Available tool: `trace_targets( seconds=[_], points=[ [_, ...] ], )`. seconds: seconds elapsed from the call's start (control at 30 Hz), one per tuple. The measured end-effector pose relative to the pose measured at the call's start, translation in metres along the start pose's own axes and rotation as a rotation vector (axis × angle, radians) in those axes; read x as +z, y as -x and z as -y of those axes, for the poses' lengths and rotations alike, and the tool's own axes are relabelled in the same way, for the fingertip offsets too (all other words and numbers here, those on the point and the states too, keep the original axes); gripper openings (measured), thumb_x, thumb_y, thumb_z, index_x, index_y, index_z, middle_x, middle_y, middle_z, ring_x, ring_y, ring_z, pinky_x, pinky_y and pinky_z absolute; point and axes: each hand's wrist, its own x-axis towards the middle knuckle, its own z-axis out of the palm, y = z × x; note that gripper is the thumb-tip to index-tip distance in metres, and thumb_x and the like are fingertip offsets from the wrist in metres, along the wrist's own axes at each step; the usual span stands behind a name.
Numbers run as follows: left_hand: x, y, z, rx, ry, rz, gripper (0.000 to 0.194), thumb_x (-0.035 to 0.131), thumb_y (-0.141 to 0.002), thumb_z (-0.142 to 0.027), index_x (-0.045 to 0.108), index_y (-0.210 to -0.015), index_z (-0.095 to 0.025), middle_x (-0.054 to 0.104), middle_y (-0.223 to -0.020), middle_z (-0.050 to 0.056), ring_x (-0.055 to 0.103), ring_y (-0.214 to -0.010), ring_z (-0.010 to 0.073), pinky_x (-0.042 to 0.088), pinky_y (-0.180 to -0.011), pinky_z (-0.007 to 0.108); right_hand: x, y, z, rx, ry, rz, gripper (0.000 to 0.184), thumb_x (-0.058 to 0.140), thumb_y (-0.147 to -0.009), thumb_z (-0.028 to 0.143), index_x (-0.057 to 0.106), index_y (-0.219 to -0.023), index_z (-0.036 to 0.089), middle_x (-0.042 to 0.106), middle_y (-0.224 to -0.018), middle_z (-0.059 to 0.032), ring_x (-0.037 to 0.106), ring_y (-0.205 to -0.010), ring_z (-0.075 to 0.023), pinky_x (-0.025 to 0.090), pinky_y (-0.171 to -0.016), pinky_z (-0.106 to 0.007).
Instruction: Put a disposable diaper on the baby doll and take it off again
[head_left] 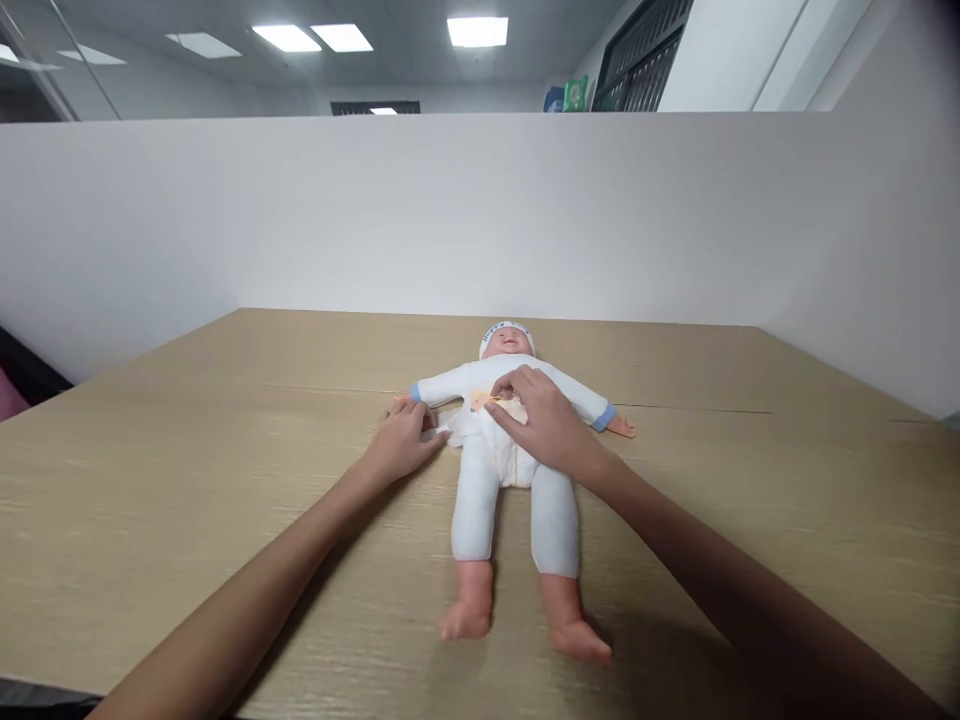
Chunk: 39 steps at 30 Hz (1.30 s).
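Observation:
A baby doll [555, 520] in a white suit with blue cuffs and a white cap lies on its back, head away from me, arms spread and legs toward me. Around its hips is a white diaper [514, 465], its front panel up between the legs. My left hand [401, 440] is closed on the diaper's thin side wing, which is pulled out to the left beside the doll's hand. Over the doll's belly, my right hand [546, 415] pinches the top edge of the diaper's front, fingers closed and partly hiding it.
The doll lies on a wooden table [187, 480] with a thin seam across it. A white partition [450, 215] rises behind the table, and a white wall [862, 260] stands at the right. Something black and pink [22, 380] shows past the left edge.

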Motion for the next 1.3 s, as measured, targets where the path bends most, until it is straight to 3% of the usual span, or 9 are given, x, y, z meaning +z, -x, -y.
trace_targets(
  seconds=[0.13,0.27,0.5,0.63,0.73,0.83,1.03,1.17,1.3],
  points=[
    [-0.012,-0.008,0.0,-0.073,0.105,0.06,0.038,0.067,-0.085,-0.055,0.055,-0.07,-0.024,0.062,-0.076,0.006,0.063,-0.087,0.0307,0.051,-0.087,0.044,0.014,-0.022,0.004,0.109,0.051,0.068,0.026,0.072,-0.093,0.039,0.051,-0.088,0.026,0.067,-0.093,-0.0042,0.061,-0.091,-0.0262,0.046,-0.082,-0.039],
    [-0.021,-0.026,-0.018,-0.077,0.295,0.076,0.041,0.052,-0.095,-0.055,0.053,-0.07,-0.023,0.057,-0.07,0.001,0.057,-0.073,0.0216,0.047,-0.072,0.033,0.018,-0.024,-0.001,0.143,0.068,0.098,0.032,0.073,-0.089,0.042,0.046,-0.085,0.026,0.065,-0.09,-0.0019,0.057,-0.083,-0.0235,0.039,-0.073,-0.035],
    [0.013,-0.052,-0.084,0.037,0.529,0.102,0.036,0.051,-0.098,-0.049,0.056,-0.076,-0.021,0.058,-0.078,0.0,0.054,-0.079,0.019,0.042,-0.073,0.032,0.022,-0.024,-0.008,0.2,0.104,0.097,0.028,0.067,-0.088,0.036,0.041,-0.082,0.027,0.063,-0.086,-0.0015,0.057,-0.084,-0.0238,0.037,-0.073,-0.035],
    [0.018,-0.048,-0.084,0.06,0.592,0.082,0.046,0.044,-0.106,-0.061,0.05,-0.081,-0.022,0.052,-0.079,-0.002,0.05,-0.08,0.0187,0.041,-0.077,0.033,0.015,-0.026,-0.011,0.32,-0.077,0.1,0.012,0.054,-0.098,0.035,0.047,-0.103,0.026,0.066,-0.085,0.0016,0.063,-0.079,-0.0222,0.042,-0.075,-0.034],
    [0.016,-0.043,-0.075,0.039,0.621,0.053,0.045,0.047,-0.107,-0.064,0.047,-0.088,-0.023,0.05,-0.082,-0.003,0.048,-0.079,0.0176,0.04,-0.076,0.032,0.013,-0.027,-0.014,0.327,-0.159,0.108,0.024,0.051,-0.1,0.028,0.046,-0.123,0.025,0.065,-0.084,0.0036,0.064,-0.076,-0.0218,0.044,-0.076,-0.034],
    [0.014,-0.039,-0.075,0.052,0.593,0.031,0.038,0.059,-0.103,-0.059,0.05,-0.094,-0.023,0.053,-0.084,-0.003,0.049,-0.076,0.0166,0.04,-0.072,0.031,0.014,-0.027,-0.017,0.296,-0.135,0.045,0.034,0.054,-0.093,0.02,0.048,-0.126,0.023,0.06,-0.086,0.0031,0.061,-0.075,-0.0217,0.044,-0.074,-0.034],
    [-0.001,0.009,-0.109,0.088,0.393,-0.198,0.03,0.051,-0.111,-0.044,0.053,-0.09,-0.022,0.063,-0.09,0.002,0.055,-0.084,0.0208,0.041,-0.08,0.036,-0.003,0.003,0.019,0.073,-0.026,-0.185,0.024,0.045,-0.091,0.008,0.057,-0.105,0.023,0.061,-0.103,-0.0057,0.061,-0.088,-0.0228,0.046,-0.082,-0.037],
    [-0.01,0.066,-0.121,0.278,0.162,0.026,0.035,0.042,-0.116,-0.042,0.061,-0.095,-0.022,0.07,-0.097,0.004,0.057,-0.095,0.0246,0.039,-0.09,0.041,-0.023,0.065,0.05,0.083,-0.159,0.021,0.011,0.055,-0.1,0.018,0.058,-0.108,0.024,0.065,-0.106,-0.0043,0.065,-0.086,-0.0193,0.052,-0.077,-0.032],
    [-0.007,0.086,-0.108,0.263,-0.017,0.174,0.025,0.05,-0.113,-0.04,0.067,-0.106,-0.024,0.075,-0.111,0.003,0.056,-0.106,0.0288,0.032,-0.098,0.047,-0.031,0.104,0.037,0.193,-0.156,0.242,0.007,0.061,-0.103,0.023,0.063,-0.11,0.024,0.072,-0.099,-0.0017,0.067,-0.081,-0.0177,0.049,-0.073,-0.03]
  ],
)
